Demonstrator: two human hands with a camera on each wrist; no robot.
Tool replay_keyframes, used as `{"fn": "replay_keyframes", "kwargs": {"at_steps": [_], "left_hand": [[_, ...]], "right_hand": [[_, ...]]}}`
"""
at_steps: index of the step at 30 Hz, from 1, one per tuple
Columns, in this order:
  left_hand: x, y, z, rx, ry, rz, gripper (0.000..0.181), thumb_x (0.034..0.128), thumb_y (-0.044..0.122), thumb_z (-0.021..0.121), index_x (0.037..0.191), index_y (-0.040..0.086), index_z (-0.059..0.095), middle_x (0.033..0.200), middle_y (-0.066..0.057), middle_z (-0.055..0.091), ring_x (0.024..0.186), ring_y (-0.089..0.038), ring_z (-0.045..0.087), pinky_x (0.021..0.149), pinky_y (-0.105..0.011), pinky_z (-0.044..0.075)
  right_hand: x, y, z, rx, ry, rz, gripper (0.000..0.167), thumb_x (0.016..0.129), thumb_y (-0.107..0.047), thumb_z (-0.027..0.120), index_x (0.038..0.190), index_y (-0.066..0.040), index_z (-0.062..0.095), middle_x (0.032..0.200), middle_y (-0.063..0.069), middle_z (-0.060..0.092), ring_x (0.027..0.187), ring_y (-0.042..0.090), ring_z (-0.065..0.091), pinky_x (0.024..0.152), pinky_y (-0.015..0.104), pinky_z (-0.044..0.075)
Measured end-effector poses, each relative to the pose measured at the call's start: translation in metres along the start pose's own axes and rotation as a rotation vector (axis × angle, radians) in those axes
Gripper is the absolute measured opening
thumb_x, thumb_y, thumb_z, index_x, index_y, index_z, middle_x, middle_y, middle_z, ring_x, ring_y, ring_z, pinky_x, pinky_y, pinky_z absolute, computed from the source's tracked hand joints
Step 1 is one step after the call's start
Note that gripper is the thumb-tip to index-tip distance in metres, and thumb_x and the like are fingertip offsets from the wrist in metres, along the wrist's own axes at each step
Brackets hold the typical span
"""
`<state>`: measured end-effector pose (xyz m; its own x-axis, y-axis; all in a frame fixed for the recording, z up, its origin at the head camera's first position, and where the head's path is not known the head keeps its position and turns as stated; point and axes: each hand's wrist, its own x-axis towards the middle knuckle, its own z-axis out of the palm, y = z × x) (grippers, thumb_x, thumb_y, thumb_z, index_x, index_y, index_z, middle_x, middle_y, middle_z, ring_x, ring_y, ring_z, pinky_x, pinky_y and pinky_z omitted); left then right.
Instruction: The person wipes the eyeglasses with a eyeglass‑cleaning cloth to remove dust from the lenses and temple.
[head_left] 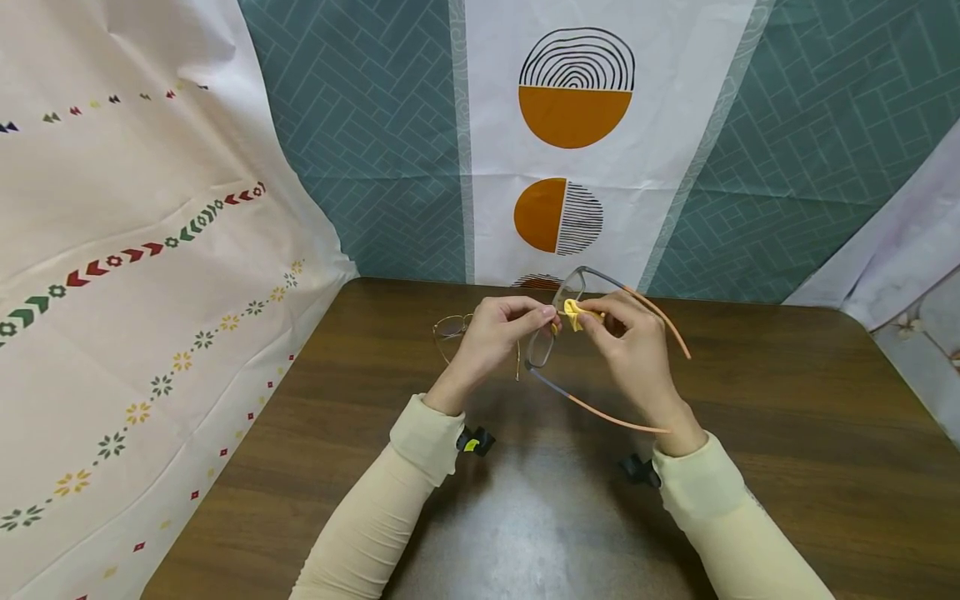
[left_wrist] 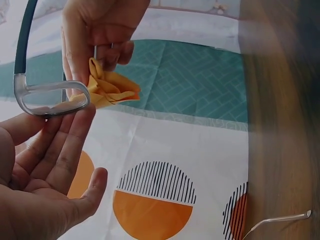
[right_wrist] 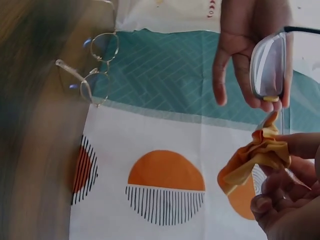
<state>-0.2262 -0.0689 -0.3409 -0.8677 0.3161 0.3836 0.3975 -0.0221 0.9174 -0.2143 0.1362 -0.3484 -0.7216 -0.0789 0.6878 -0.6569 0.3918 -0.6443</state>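
My left hand (head_left: 498,337) holds a pair of eyeglasses (head_left: 542,348) near the nose bridge, above the table. They have grey rims and two-tone temples with orange ends, spread unfolded toward me. My right hand (head_left: 637,346) pinches a crumpled yellow cloth (head_left: 573,315) at the lens farther from me. In the left wrist view, fingers of the left hand (left_wrist: 57,155) support the rim (left_wrist: 20,92), and the cloth (left_wrist: 112,90) bunches behind it. The right wrist view has the cloth (right_wrist: 257,157) just below a lens (right_wrist: 268,67); its exact contact with the glass is partly hidden.
A second pair of glasses, with thin gold wire rims (right_wrist: 108,60), lies on the brown wooden table (head_left: 315,417) beyond my left wrist. Patterned curtains (head_left: 360,167) hang along the table's back and left edges. Dark wrist cameras (head_left: 480,440) sit at my cuffs.
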Motion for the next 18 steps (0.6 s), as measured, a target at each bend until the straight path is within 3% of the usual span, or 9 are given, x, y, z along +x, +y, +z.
{"fn": "replay_keyframes", "kwargs": {"at_steps": [3, 6, 8, 13, 16, 18], "left_hand": [[0.0, -0.001, 0.0, -0.015, 0.005, -0.006, 0.02, 0.1026, 0.01, 0.066, 0.1, -0.007, 0.076, 0.092, -0.011, 0.076, 0.096, -0.042, 0.066, 0.093, -0.036, 0.055], [0.0, -0.002, -0.001, -0.066, 0.024, -0.014, 0.02, 0.1026, 0.011, 0.066, 0.101, -0.006, 0.076, 0.092, -0.008, 0.076, 0.098, -0.034, 0.067, 0.096, -0.039, 0.053], [0.0, -0.002, -0.002, -0.106, 0.044, -0.019, 0.02, 0.1026, 0.013, 0.067, 0.101, -0.005, 0.076, 0.092, -0.006, 0.076, 0.098, -0.029, 0.067, 0.096, -0.039, 0.052], [-0.001, 0.001, -0.004, -0.168, 0.093, -0.027, 0.018, 0.1024, 0.014, 0.067, 0.103, -0.001, 0.077, 0.093, -0.003, 0.076, 0.096, -0.025, 0.066, 0.096, -0.036, 0.051], [-0.002, 0.002, -0.005, -0.164, 0.112, -0.032, 0.019, 0.1021, 0.014, 0.068, 0.106, -0.002, 0.078, 0.096, -0.002, 0.077, 0.097, -0.023, 0.067, 0.098, -0.039, 0.051], [-0.002, 0.003, -0.005, -0.159, 0.121, -0.037, 0.019, 0.1018, 0.014, 0.068, 0.107, -0.002, 0.078, 0.097, -0.001, 0.077, 0.098, -0.023, 0.067, 0.102, -0.044, 0.05]], "right_hand": [[0.0, -0.003, -0.005, 0.03, -0.003, 0.08, 0.012, 0.093, -0.003, 0.077, 0.105, -0.003, 0.08, 0.082, 0.002, 0.061, 0.068, 0.012, 0.044, 0.059, 0.021, 0.035], [0.0, -0.007, -0.007, 0.053, 0.032, 0.088, 0.011, 0.094, -0.006, 0.077, 0.105, -0.006, 0.08, 0.083, 0.001, 0.062, 0.069, 0.011, 0.045, 0.06, 0.021, 0.035], [-0.001, -0.009, -0.006, 0.034, 0.065, 0.028, 0.011, 0.093, -0.003, 0.078, 0.104, -0.005, 0.08, 0.084, 0.002, 0.064, 0.07, 0.012, 0.046, 0.061, 0.021, 0.035], [-0.003, -0.014, 0.001, -0.024, 0.115, -0.223, 0.014, 0.088, 0.007, 0.076, 0.102, 0.002, 0.078, 0.087, 0.011, 0.066, 0.067, 0.016, 0.047, 0.061, 0.021, 0.036], [-0.004, -0.017, 0.003, -0.022, 0.093, -0.321, 0.016, 0.086, 0.009, 0.074, 0.1, 0.003, 0.076, 0.087, 0.012, 0.066, 0.065, 0.017, 0.048, 0.059, 0.023, 0.037], [-0.005, -0.018, 0.004, 0.012, 0.048, -0.344, 0.017, 0.085, 0.01, 0.073, 0.1, 0.003, 0.075, 0.086, 0.011, 0.066, 0.064, 0.015, 0.047, 0.057, 0.023, 0.037]]}}
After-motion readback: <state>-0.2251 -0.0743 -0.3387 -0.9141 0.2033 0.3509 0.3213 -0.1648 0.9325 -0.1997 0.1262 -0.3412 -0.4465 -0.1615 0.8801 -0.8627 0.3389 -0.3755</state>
